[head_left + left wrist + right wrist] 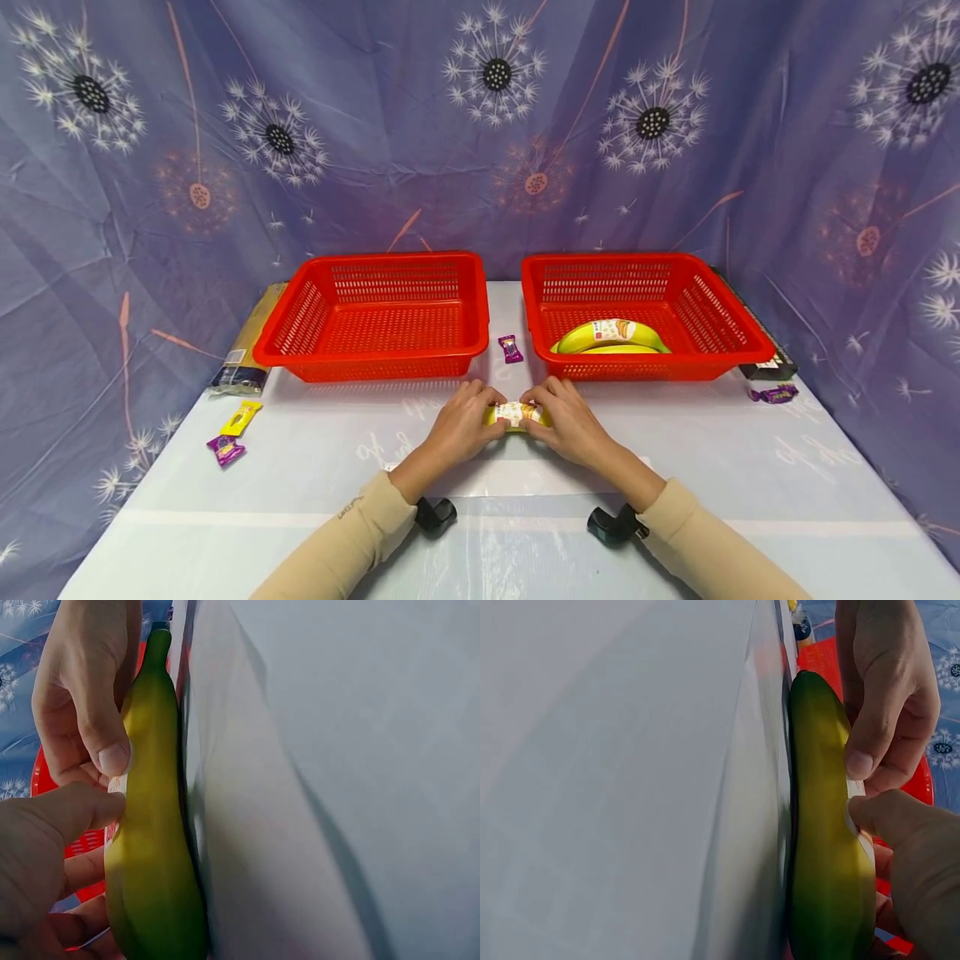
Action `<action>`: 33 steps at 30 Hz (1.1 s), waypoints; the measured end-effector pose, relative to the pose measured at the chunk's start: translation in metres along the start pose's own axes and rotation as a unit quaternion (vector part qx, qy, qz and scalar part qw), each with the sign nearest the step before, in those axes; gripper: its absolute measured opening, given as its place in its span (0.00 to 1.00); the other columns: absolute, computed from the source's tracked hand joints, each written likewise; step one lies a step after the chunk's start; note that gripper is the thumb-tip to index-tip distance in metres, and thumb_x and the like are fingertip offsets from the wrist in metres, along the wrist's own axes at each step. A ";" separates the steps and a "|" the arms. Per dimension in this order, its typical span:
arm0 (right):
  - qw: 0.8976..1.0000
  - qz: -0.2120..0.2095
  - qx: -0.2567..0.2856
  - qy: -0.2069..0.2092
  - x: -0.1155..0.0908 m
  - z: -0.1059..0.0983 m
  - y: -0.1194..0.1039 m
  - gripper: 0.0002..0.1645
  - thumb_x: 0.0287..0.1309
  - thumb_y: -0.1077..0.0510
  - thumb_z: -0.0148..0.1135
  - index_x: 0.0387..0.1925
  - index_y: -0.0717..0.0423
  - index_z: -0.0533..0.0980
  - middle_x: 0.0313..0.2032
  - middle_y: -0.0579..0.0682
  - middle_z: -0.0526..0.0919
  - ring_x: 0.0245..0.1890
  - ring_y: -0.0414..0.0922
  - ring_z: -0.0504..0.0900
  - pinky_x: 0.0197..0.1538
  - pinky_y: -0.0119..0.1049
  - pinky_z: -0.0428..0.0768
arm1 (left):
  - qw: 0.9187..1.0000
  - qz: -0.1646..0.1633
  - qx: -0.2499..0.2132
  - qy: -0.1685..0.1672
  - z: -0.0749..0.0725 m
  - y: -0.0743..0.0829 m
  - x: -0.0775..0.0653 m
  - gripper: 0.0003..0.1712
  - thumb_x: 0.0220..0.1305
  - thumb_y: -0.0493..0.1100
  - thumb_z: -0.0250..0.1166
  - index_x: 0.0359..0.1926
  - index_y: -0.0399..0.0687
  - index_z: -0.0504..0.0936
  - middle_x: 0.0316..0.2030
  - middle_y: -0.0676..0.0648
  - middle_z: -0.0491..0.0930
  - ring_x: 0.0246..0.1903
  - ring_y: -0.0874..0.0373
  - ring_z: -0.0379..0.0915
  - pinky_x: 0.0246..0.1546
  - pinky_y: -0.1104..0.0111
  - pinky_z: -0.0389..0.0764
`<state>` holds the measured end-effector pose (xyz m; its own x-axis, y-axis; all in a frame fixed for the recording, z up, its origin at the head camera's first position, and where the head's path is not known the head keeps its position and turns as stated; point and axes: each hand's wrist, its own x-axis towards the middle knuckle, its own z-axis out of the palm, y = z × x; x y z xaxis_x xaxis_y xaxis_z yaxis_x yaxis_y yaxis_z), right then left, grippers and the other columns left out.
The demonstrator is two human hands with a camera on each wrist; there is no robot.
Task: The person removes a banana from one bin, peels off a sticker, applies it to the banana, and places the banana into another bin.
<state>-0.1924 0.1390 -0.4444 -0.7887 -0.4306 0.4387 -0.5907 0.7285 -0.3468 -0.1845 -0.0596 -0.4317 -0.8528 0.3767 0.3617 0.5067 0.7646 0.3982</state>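
Note:
Both hands hold one banana (517, 415) on the white table, in front of the gap between two red baskets. My left hand (462, 421) has its thumb and fingers about the left part, and my right hand (568, 422) does the same on the right. Their thumbs come close together at a white label (857, 791) on the peel. In the left wrist view the banana (154, 817) is yellow with green ends and lies along the tabletop. More bananas (611, 335), the upper one with a similar label, lie inside the right basket (645, 367).
The left basket (382, 368) shows a bare floor. A purple-wrapped candy (510, 348) lies between the baskets. At left are a yellow candy (242, 417), another purple candy (227, 450) and a gold packet (251, 342). Purple candy (774, 394) and a dark box (772, 367) lie at right.

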 end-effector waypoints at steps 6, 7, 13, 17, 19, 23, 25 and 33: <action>1.000 0.011 -0.013 -0.020 0.000 -0.001 0.000 0.22 0.39 0.53 0.75 0.39 0.53 0.79 0.35 0.47 0.74 0.35 0.41 0.66 0.40 0.35 0.66 | 1.000 0.007 0.026 -0.011 0.001 -0.003 -0.002 0.16 0.49 0.45 0.69 0.39 0.44 0.83 0.31 0.49 0.74 0.31 0.58 0.65 0.32 0.71 0.68; 0.999 0.016 -0.013 -0.026 -0.001 -0.001 0.000 0.23 0.39 0.53 0.76 0.40 0.54 0.79 0.35 0.47 0.74 0.35 0.42 0.66 0.40 0.35 0.66 | 0.999 0.004 0.028 -0.016 0.001 -0.004 -0.003 0.17 0.48 0.46 0.70 0.39 0.43 0.83 0.31 0.49 0.74 0.31 0.58 0.65 0.32 0.71 0.68; 0.997 0.048 -0.014 -0.055 -0.006 0.000 0.005 0.27 0.39 0.51 0.76 0.44 0.56 0.79 0.34 0.48 0.73 0.35 0.44 0.68 0.39 0.36 0.67 | 0.998 -0.033 0.020 -0.054 -0.001 -0.009 -0.008 0.23 0.48 0.49 0.72 0.44 0.41 0.83 0.32 0.49 0.73 0.33 0.59 0.65 0.33 0.70 0.68; 0.996 0.048 -0.026 -0.068 -0.009 0.001 0.007 0.30 0.40 0.50 0.75 0.47 0.56 0.78 0.34 0.49 0.74 0.35 0.45 0.68 0.38 0.36 0.66 | 0.996 -0.049 0.010 -0.071 -0.004 -0.011 -0.011 0.26 0.49 0.49 0.71 0.47 0.40 0.82 0.34 0.48 0.74 0.34 0.58 0.66 0.36 0.69 0.70; 0.996 0.051 -0.024 -0.070 -0.009 0.002 0.007 0.31 0.41 0.49 0.74 0.48 0.56 0.78 0.34 0.49 0.74 0.35 0.45 0.68 0.39 0.36 0.66 | 0.995 -0.059 0.000 -0.077 -0.006 -0.012 -0.012 0.26 0.49 0.48 0.71 0.49 0.40 0.81 0.37 0.47 0.75 0.37 0.57 0.68 0.38 0.67 0.72; 0.995 0.066 -0.016 -0.067 -0.008 0.004 0.006 0.32 0.41 0.48 0.74 0.50 0.56 0.77 0.37 0.51 0.76 0.38 0.47 0.70 0.42 0.39 0.69 | 0.994 -0.082 -0.028 -0.074 -0.011 -0.018 -0.016 0.25 0.50 0.46 0.71 0.50 0.41 0.81 0.41 0.46 0.78 0.42 0.55 0.71 0.44 0.61 0.74; 0.995 0.075 -0.010 -0.066 -0.007 0.005 0.006 0.34 0.40 0.48 0.75 0.51 0.55 0.76 0.40 0.52 0.77 0.39 0.48 0.71 0.44 0.41 0.69 | 0.993 -0.088 -0.039 -0.065 -0.014 -0.022 -0.017 0.23 0.50 0.44 0.71 0.49 0.42 0.81 0.42 0.46 0.79 0.43 0.54 0.72 0.45 0.60 0.74; 0.991 0.120 0.036 -0.057 -0.008 -0.006 0.003 0.38 0.40 0.46 0.75 0.55 0.54 0.75 0.34 0.48 0.71 0.39 0.45 0.65 0.40 0.35 0.64 | 0.993 -0.105 -0.039 -0.047 -0.023 -0.030 -0.023 0.19 0.51 0.43 0.70 0.46 0.44 0.83 0.40 0.49 0.78 0.41 0.56 0.72 0.44 0.61 0.73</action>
<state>-0.1874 0.1477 -0.4443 -0.9192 -0.3103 0.2426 -0.3921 0.7792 -0.4889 -0.1766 -0.1031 -0.4325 -0.9466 0.2643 0.1848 0.3224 0.7896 0.5221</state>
